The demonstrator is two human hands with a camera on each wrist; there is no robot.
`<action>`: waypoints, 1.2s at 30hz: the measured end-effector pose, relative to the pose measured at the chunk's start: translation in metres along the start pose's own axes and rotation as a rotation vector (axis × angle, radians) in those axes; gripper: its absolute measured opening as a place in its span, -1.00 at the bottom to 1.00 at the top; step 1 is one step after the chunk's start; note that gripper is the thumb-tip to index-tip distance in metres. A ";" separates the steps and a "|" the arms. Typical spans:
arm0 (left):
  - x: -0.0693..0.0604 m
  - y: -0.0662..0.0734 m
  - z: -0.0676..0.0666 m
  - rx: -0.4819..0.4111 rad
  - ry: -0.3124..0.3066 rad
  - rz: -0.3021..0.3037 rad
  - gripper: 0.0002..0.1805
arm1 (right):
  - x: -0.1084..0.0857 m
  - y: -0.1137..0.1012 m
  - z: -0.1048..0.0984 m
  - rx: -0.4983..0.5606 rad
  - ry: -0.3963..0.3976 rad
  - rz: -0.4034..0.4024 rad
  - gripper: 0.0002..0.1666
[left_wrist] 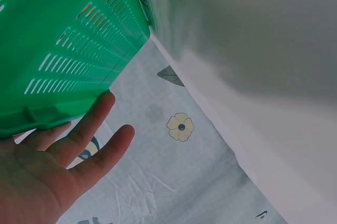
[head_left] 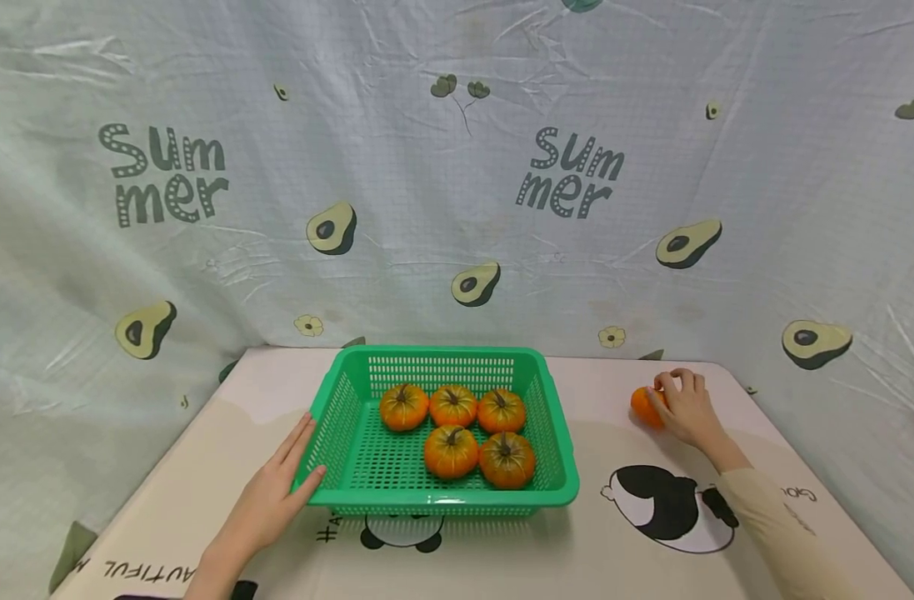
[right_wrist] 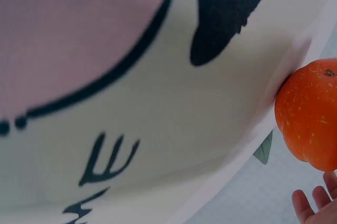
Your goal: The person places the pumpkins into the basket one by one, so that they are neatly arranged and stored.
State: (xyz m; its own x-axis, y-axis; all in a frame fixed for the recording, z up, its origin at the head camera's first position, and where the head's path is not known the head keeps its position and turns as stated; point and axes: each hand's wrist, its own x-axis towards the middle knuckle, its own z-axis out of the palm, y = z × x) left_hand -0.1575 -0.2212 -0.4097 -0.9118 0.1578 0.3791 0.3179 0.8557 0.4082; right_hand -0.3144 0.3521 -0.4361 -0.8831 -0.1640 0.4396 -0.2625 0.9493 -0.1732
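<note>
A green plastic basket stands mid-table with several small orange pumpkins inside, their stems upward. My left hand rests against the basket's left rim, its fingers straight. In the left wrist view, fingers of that hand touch the rim of the slotted basket wall. Off to the right, my right hand holds a single orange pumpkin at the tabletop, thumb on it and fingers bent. The right wrist view shows this pumpkin against the table surface, with fingertips below it; the thumb is out of view there.
A pale table cover with panda drawings and lettering lies under everything. Behind and at both sides hangs a light cloth printed with avocados and the word "summer". Bare tabletop lies between the basket and the right-hand pumpkin.
</note>
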 end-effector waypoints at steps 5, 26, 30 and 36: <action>0.001 0.000 0.002 -0.004 -0.004 -0.006 -0.33 | -0.002 -0.002 -0.001 0.071 -0.097 0.039 -0.64; 0.002 0.002 -0.001 0.003 0.002 -0.002 -0.33 | -0.003 -0.009 0.003 -0.042 -0.236 0.001 -0.13; 0.001 0.002 -0.002 0.003 0.005 -0.003 -0.33 | -0.003 -0.011 0.005 -0.050 -0.226 -0.002 -0.19; 0.001 0.001 -0.001 0.001 0.005 0.002 -0.33 | -0.002 -0.013 0.005 -0.071 -0.213 -0.021 -0.23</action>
State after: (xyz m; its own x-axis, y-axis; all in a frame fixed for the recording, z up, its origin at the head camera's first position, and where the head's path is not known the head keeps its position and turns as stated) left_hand -0.1578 -0.2207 -0.4080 -0.9097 0.1572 0.3844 0.3198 0.8557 0.4067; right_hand -0.3110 0.3387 -0.4397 -0.9419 -0.2296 0.2453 -0.2603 0.9603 -0.1006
